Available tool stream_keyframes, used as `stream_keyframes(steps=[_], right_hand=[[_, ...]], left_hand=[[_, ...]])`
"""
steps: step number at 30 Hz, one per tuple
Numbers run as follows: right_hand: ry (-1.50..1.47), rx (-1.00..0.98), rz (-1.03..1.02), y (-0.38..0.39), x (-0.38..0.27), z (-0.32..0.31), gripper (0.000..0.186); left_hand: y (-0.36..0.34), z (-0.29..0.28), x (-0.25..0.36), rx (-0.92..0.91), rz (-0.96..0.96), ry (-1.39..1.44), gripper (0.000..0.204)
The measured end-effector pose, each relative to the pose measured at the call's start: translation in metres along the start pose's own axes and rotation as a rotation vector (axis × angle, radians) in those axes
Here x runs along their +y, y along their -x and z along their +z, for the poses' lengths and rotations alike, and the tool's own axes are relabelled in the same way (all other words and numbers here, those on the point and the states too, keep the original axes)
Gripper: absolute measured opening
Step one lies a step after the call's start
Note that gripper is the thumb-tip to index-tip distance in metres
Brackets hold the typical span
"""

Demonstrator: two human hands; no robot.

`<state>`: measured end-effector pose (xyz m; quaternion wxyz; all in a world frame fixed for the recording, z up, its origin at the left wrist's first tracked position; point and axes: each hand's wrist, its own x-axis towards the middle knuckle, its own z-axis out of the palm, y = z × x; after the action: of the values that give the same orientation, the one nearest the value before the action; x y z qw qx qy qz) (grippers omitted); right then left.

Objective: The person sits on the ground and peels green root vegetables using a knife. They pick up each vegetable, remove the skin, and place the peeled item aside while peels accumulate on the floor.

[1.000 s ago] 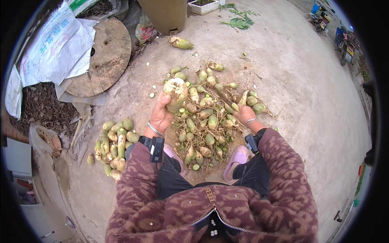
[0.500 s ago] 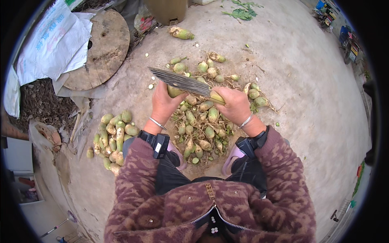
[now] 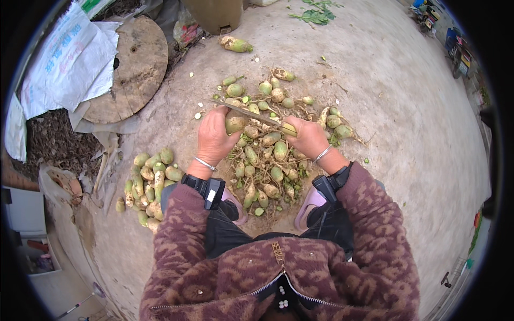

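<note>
My left hand [image 3: 213, 138] is wrapped round a green radish [image 3: 235, 122] with soil on its skin. In my right hand [image 3: 310, 140] is the yellowish handle of a large knife [image 3: 250, 113]. The blade points to the far left, seen almost edge-on, and lies across the top of the radish; whether it cuts in I cannot tell. Below my hands, a heap of green radishes [image 3: 280, 150] with roots and leaf scraps covers the ground between my feet. Small cut slices [image 3: 246, 99] lie just beyond the blade.
A second pile of radishes [image 3: 159, 182] sits to the left. One large radish [image 3: 235, 44] lies farther off, near a brown bin [image 3: 217, 16]. A round wooden disc [image 3: 140, 64] and white sacks [image 3: 69, 59] stand at the far left. Green leaves [image 3: 317, 16] are on the far ground.
The knife has turned from showing its broad flat side to nearly edge-on, and more of the radish shows. Both hands have moved only slightly.
</note>
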<state>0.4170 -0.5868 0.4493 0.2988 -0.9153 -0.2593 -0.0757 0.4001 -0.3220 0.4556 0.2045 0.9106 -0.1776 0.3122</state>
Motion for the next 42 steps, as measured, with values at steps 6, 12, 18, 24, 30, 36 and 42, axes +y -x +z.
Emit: stream_keyframes(steps=[6, 12, 18, 24, 30, 36, 42], right_hand=[[0.439, -0.439, 0.380, 0.010, 0.091, 0.011, 0.024], [0.203, -0.291, 0.464, 0.009, 0.084, 0.006, 0.039], [-0.086, 0.239, -0.017, -0.016, -0.002, 0.001, 0.046], [0.096, 0.210, -0.346, -0.024, -0.039, -0.003, 0.056], [0.097, 0.223, -0.409, -0.024, -0.041, -0.001, 0.057], [0.154, 0.166, -0.262, -0.019, 0.004, 0.024, 0.050], [0.272, -0.399, 0.447, -0.021, 0.068, 0.018, 0.040]], left_hand=[[0.002, -0.011, 0.004, 0.140, -0.126, 0.179, 0.069], [-0.004, -0.015, -0.008, 0.233, -0.598, 0.805, 0.058], [-0.001, 0.000, -0.006, 0.210, -0.914, 1.622, 0.045], [0.006, 0.015, -0.007, 0.124, -0.885, 1.558, 0.021], [0.021, 0.022, -0.012, 0.208, -0.986, 1.567, 0.018], [0.008, 0.009, -0.007, 0.050, -0.964, 1.505, 0.026], [0.004, -0.014, 0.000, 0.024, -0.848, 1.784, 0.050]])
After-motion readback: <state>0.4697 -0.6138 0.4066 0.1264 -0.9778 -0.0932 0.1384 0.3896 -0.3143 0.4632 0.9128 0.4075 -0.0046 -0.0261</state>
